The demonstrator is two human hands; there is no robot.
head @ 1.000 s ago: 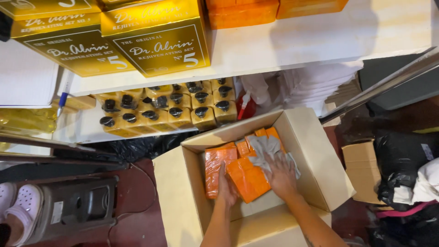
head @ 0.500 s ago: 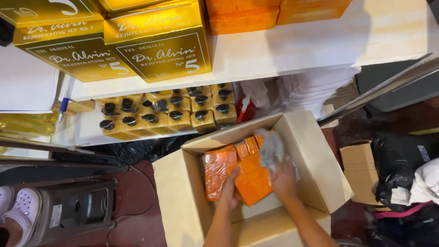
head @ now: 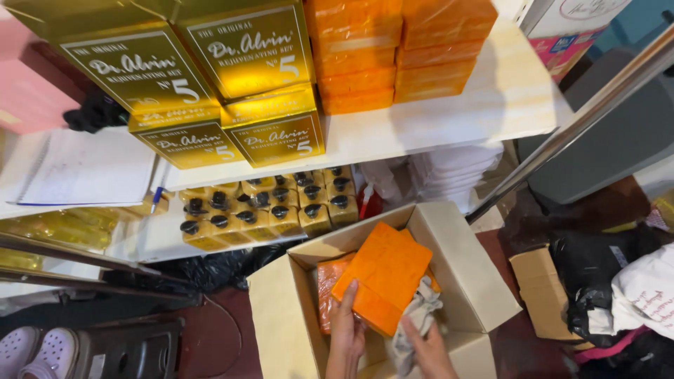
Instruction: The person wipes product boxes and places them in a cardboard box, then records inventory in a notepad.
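1. A white shelf (head: 449, 116) runs across the top of the view, carrying gold boxes (head: 246, 52) on the left and stacked orange wrapped packs (head: 397, 52) beside them on the right.
2. An open cardboard box (head: 477, 281) sits on the floor below the shelf, flaps spread, with more orange packs (head: 328, 281) lying inside along its left wall.
3. A lower shelf (head: 140, 242) behind the box holds rows of yellow bottles with black caps (head: 267, 207).
4. A flat orange pack (head: 382, 274) is lifted above the open box, tilted, its upper corner toward the shelf and its lower edge toward the person.
5. A sheet of paper with a blue pen (head: 84, 172) lies on the left end of the white shelf.
6. The left hand (head: 345, 326) grips the orange pack at its lower left edge, fingers wrapped up along the side.
7. The right hand (head: 425, 347) is closed around a grey cloth (head: 418, 319), which hangs against the pack's lower right edge, over the box.
8. Pale clogs (head: 38, 347) show at the bottom left corner on the floor.
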